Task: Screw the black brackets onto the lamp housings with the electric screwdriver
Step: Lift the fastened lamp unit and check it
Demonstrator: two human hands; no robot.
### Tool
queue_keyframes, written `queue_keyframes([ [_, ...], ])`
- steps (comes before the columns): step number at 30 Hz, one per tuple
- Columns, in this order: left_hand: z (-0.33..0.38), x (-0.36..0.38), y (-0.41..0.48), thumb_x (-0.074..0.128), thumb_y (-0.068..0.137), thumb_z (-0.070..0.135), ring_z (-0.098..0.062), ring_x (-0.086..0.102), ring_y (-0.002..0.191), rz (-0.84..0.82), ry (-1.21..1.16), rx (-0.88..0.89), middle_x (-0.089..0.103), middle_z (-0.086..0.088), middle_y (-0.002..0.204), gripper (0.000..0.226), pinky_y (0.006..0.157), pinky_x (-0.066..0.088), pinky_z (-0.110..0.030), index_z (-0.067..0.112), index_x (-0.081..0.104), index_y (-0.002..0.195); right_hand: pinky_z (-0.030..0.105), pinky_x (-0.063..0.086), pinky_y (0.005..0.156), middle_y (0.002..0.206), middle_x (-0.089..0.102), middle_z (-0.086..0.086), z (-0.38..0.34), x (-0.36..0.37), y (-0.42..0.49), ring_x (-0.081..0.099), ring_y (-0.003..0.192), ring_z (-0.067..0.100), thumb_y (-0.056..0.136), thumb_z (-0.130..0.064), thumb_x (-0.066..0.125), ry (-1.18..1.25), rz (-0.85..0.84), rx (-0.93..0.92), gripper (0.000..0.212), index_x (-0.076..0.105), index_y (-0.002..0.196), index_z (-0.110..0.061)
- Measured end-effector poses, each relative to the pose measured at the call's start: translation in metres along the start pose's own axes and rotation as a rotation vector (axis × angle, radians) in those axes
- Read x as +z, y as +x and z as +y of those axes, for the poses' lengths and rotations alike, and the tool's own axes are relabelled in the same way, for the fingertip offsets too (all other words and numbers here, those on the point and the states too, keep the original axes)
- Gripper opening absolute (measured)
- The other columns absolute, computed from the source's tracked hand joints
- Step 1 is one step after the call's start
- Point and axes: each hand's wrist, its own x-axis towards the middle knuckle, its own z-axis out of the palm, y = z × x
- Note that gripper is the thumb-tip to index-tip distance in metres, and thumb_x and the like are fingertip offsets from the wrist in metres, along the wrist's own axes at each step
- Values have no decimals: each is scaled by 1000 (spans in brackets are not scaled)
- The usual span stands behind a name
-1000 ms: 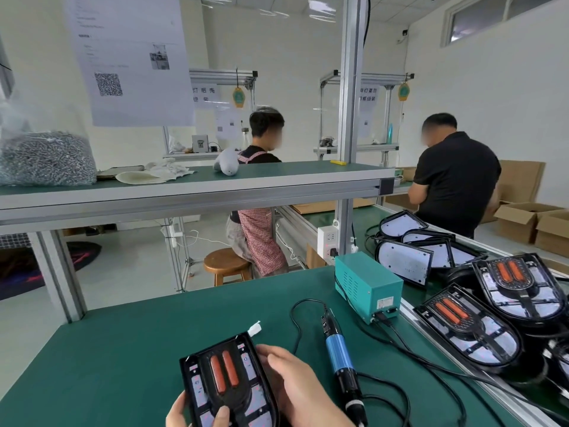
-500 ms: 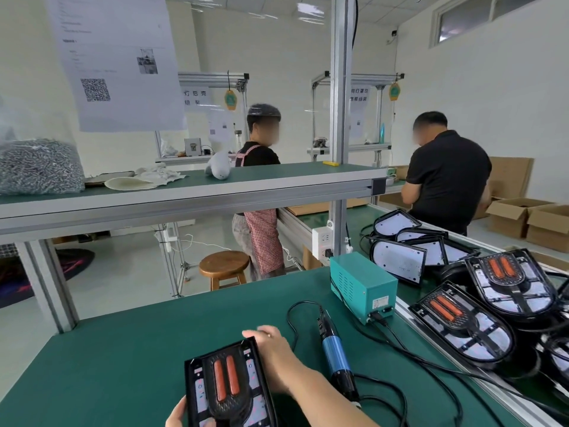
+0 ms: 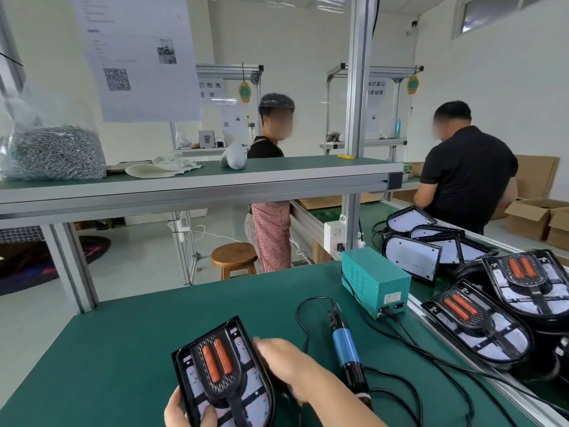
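**Right hand moves along the housing – screwdriver not yet taken**

On the green bench (image 3: 123,349) the lamp housing (image 3: 191,371) lies at the near edge, a little left of the middle, with its rounded end toward us. The black bracket (image 3: 229,396) with two orange strips sits on top of it. Compared with a second ago the housing is in nearly the same place, so we judge it is only being positioned. The electric screwdriver (image 3: 345,346) has not moved. It lies on the bench just right of the housing with its tip toward the near edge, and nobody is touching it.

The change is in the right hand (image 3: 286,365). One second ago it rested low on the right side of the housing, then it went up to the far right corner. Now it is beside the right edge again and blurred by motion. For the task this means that screwing has not begun – the tool must first be picked up.

The right fingers (image 3: 261,345) look loosely extended, close together and holding nothing. Whether they touch the housing edge we cannot tell. The left hand (image 3: 181,411) grips the near end of the housing, with the thumb on top and the other fingers curled around the rim.
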Motion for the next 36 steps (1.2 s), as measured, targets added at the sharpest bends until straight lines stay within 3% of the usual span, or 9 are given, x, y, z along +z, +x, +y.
queue_keyframes([
  [2, -5, -7, 1, 74, 57, 3, 13, 61, 66, -79, -149, -7, 52, -48, 115, 86, 65, 43, -2, -26, 40, 131, 46, 14, 123, 166, 27, -3, -4, -1, -13, 24, 152, 23, 91, -81, 39, 204, -59, 73, 88, 29, 159, -26],
  [6, -15, -2, 8, 51, 86, -28, 6, 63, 58, 83, 35, -58, 57, -35, 101, 54, 59, 43, -1, -16, 39, 137, 35, 34, 119, 139, 63, -6, 8, 6, -27, 58, 127, 12, 76, -55, 80, 148, -136, -53, 73, 56, 138, -28],
  [10, -31, -11, 23, 48, 89, -25, -7, 61, 54, 162, 256, -157, 61, -32, 105, 55, 56, 44, -7, -4, 42, 139, 32, 54, 100, 112, 77, 4, 23, 14, -31, 72, 105, 18, 84, -18, 81, 231, -55, -105, 36, 69, 118, -18],
  [13, -47, -19, 25, 59, 89, -14, -21, 63, 70, 158, 322, -128, 65, -18, 97, 46, 60, 47, -9, 10, 53, 128, 34, 57, 96, 109, 77, 4, 31, 15, -31, 74, 100, 17, 81, -26, 83, 294, -8, -77, 42, 68, 119, -15],
  [18, -58, -21, 23, 71, 89, 25, -30, 66, 101, 141, 265, -116, 70, -6, 105, 30, 93, 50, -45, 32, 59, 116, 17, 55, 64, 98, 78, -4, 36, 15, -30, 75, 84, 5, 88, -38, 78, 359, 70, -12, 35, 64, 113, -18],
  [23, -67, -20, 19, 58, 68, 69, -3, 67, 95, 158, 247, -99, 72, 14, 101, 45, 84, 49, -34, 50, 62, 108, 39, 57, 97, 115, 75, 11, 37, 14, -26, 73, 106, 26, 89, -36, 77, 458, 116, -16, 49, 64, 126, -7],
  [27, -67, -29, 28, 59, 90, 32, 15, 61, 75, 114, 52, -199, 70, -11, 109, 16, 66, 48, -8, 22, 64, 101, 36, 58, 92, 106, 78, 9, 41, 13, -21, 75, 99, 25, 93, -33, 74, 560, 121, -33, 36, 70, 118, -8],
  [31, -77, -30, 27, 51, 102, 6, -20, 63, 47, 93, 110, -158, 67, -22, 67, 20, 43, 50, -18, 1, 69, 96, 42, 57, 96, 104, 78, 8, 42, 8, -21, 75, 97, 24, 87, -36, 80, 604, 165, -2, 40, 68, 115, -9],
  [36, -70, -19, 26, 52, 97, 0, -31, 60, 92, 87, 1, -145, 66, -35, 95, 15, 68, 55, -19, -4, 67, 98, 43, 54, 102, 111, 76, 14, 40, 4, -29, 72, 106, 29, 98, -25, 66, 607, -23, -10, 27, 71, 118, -7],
])
